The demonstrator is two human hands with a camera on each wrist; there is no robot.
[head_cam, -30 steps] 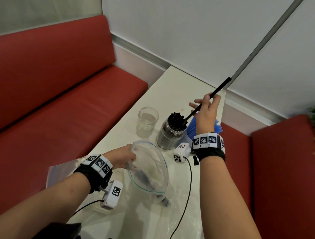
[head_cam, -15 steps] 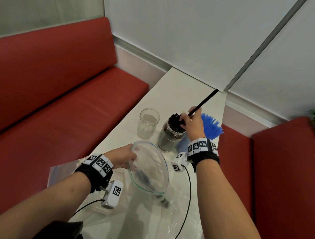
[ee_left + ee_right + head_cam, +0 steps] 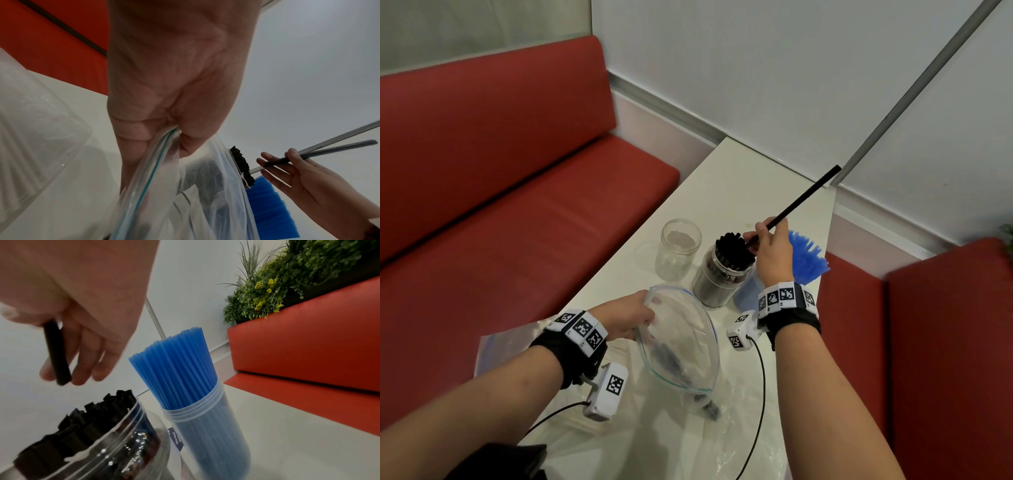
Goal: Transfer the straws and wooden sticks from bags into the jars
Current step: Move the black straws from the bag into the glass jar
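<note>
On the white table [image 3: 726, 178] stand three jars. One empty jar [image 3: 679, 250] is at about 11 o'clock from the middle jar. The middle jar [image 3: 717, 277] is packed with black straws [image 3: 732, 251], too many to count, and their tops rise a little above its rim. The third jar [image 3: 207, 431] is at about 3 o'clock from it, just beside, and holds a dense bunch of blue straws [image 3: 174, 366], also too many to count.

The right hand [image 3: 772, 251] pinches one single black straw [image 3: 804, 197] near its lower end, between the thumb and the fingers. The straw is tilted and points to about 1 o'clock, and its lower tip is just above the packed black straws. Whether the tip touches them cannot be told.

The left hand [image 3: 626, 317] grips the rim of one clear zip bag [image 3: 681, 346], at the 9 o'clock side of its mouth, with thumb and fingers clenched on the zip strip [image 3: 152, 168]. The mouth is held wide open. A few black straws [image 3: 671, 359] lie inside the bag; their number cannot be counted through the plastic.

A second clear bag [image 3: 506, 346] lies flat at about 9 o'clock from the left wrist. Two red benches [image 3: 517, 205] stand at the table sides, and green plants [image 3: 287, 275] are behind the right one.
</note>
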